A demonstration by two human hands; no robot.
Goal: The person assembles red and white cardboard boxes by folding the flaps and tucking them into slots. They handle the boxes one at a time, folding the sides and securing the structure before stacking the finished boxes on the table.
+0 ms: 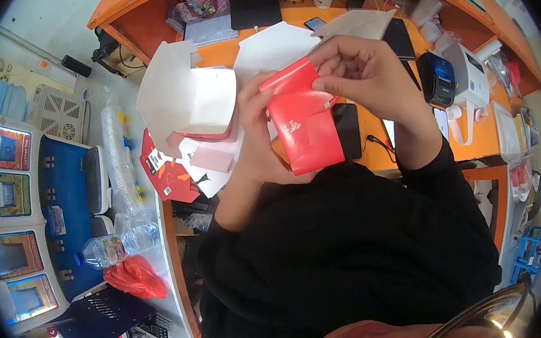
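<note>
A small red folding carton point(310, 140) with a white printed figure is held up before my chest, its upper flap point(292, 80) standing partly raised. My left hand point(256, 138) wraps around the carton's left side and underneath, fingers closed on it. At the upper right corner, my right hand point(368, 73) pinches the flap edge between thumb and fingers. Left of my hands sits an open carton point(206, 100), its white inside showing. Flat red printed cartons point(168, 175) lie below it, and a white cardboard blank point(276, 47) is behind my hands.
Black phone point(347, 130) and cable lie on the orange desk point(378, 153). A black card machine point(436, 77) and white printer point(468, 77) stand at right. Stacked clear cups point(118, 156), a water bottle point(113, 248) and a red plastic bag point(135, 277) occupy the left counter.
</note>
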